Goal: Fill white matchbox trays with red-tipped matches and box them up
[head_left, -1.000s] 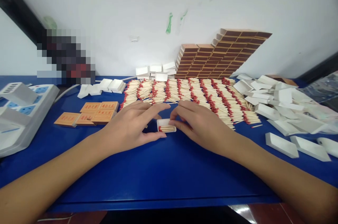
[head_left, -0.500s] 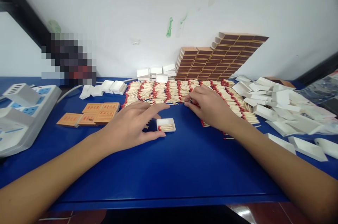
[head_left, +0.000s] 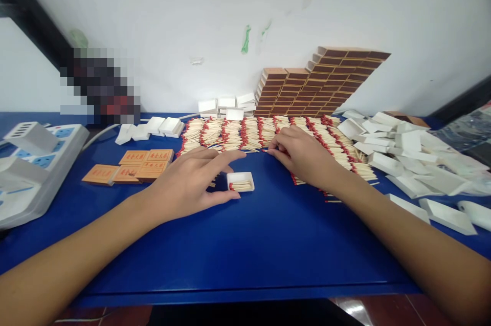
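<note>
A small white card tray (head_left: 240,181), rectangular and holding a few red-tipped wooden sticks, sits on the smooth blue tabletop (head_left: 245,249). The left hand (head_left: 187,185) lies flat just beside it, its grip spread. The right hand (head_left: 305,156), at the tray a second ago, now rests on the row of matches (head_left: 233,134). Its curled fingertips hide whether its grip pinches any.

bright, even light | soft shadows under hands | wide-angle bowing at edges | pixelated patch upper left
</note>
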A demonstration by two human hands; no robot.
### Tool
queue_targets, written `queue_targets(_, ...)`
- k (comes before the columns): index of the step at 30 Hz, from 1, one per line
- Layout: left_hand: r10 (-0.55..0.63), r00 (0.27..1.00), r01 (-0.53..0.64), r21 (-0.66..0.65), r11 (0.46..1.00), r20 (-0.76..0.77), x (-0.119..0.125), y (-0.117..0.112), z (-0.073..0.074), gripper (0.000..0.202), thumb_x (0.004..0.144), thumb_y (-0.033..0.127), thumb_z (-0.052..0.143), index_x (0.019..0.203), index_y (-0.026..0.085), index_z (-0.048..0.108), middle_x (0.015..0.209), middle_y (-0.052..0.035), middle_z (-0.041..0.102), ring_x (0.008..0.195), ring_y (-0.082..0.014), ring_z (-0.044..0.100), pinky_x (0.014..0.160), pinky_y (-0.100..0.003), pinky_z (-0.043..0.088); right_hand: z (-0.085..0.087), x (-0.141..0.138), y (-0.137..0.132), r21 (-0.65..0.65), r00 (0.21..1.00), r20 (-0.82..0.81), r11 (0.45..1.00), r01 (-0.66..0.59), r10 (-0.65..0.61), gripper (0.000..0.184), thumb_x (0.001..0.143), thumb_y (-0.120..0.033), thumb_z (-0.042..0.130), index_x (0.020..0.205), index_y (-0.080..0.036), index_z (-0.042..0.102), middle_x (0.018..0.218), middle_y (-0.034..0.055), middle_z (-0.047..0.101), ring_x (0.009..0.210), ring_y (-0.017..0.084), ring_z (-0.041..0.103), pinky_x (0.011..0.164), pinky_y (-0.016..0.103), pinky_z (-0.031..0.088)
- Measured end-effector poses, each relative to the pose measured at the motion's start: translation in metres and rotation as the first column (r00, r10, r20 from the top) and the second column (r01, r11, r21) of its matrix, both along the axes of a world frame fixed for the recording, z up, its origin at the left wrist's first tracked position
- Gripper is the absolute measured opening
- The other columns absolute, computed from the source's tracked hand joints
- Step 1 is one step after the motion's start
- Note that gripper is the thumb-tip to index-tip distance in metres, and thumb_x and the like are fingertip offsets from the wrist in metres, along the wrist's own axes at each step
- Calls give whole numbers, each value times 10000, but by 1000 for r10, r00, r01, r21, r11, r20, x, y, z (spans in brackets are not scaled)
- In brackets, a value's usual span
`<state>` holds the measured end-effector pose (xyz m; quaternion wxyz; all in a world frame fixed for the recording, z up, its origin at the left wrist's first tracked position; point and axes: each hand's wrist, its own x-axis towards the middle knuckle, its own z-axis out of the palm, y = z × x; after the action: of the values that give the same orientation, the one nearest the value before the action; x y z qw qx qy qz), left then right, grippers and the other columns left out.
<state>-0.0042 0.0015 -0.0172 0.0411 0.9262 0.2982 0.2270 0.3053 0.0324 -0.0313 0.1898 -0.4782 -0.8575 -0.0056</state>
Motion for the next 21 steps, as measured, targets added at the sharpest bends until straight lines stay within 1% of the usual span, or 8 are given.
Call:
queue_targets(5,-3,1000,3,-2,1000,0,1,1,0,611,976,473,772,1504,266,542,1128,-42,815,1101,-263,746,994,-411,578,7,-6,-10,-10,998,-37,999,-46,45,158,1039,-240,545,903,-215,622,905,100,638,915,274,575,783,396,448)
queue_targets(8,-6,1000,5,17,1000,9,2,1,-2,637,965,465,788,1512,263,532,1125,-41,817,1097,-269,754,988,-414,584,15,-25,-30,-6,987,-136,996,-90,88,135,1058,-257,565,945,-216,625,932,89,648,915,257,582,787,386,460)
queue_targets(9,-11,1000,11,27,1000,16,2,1,-2,645,962,455,794,1516,263,525,1128,-39,819,1108,-271,754,988,-410,584,17,-33,-37,-26,982,-155,993,-111,106,128,1062,-271,583,957,-216,633,933,83,652,916,253,588,793,382,468)
queue_targets(13,-23,999,21,53,998,25,4,0,-2,655,955,427,807,1515,257,515,1132,-34,823,1152,-271,747,985,-395,581,18,-60,-60,-45,966,-154,975,-216,206,149,1066,-194,561,939,-203,638,969,94,689,966,258,618,862,400,488)
queue_targets(15,-20,1000,19,53,998,16,4,-1,-1,647,955,438,805,1506,253,521,1132,-35,823,1145,-271,749,980,-397,582,16,-64,-62,-67,961,-171,970,-232,218,151,1064,-184,561,935,-202,636,968,90,692,969,253,625,864,395,494)
queue_targets(17,-20,1000,20,45,999,15,4,-1,-1,632,960,444,797,1499,254,526,1138,-37,822,1142,-271,747,984,-403,581,15,-62,-58,-82,959,-204,973,-215,195,123,1059,-201,582,951,-205,642,960,78,685,956,243,625,849,382,496)
queue_targets(19,-25,1000,25,36,999,16,4,-1,-1,628,964,435,792,1502,257,522,1139,-35,821,1133,-268,745,987,-404,579,13,-55,-51,-63,965,-210,982,-176,159,112,1063,-222,584,982,-202,658,958,78,682,949,245,621,849,384,493)
queue_targets(21,-23,1000,23,37,999,14,4,-1,-2,635,959,430,800,1504,260,521,1125,-29,820,1108,-264,747,981,-402,579,10,-47,-41,-16,980,-162,992,-123,119,134,1071,-226,562,1052,-190,690,984,99,684,980,267,613,876,407,490)
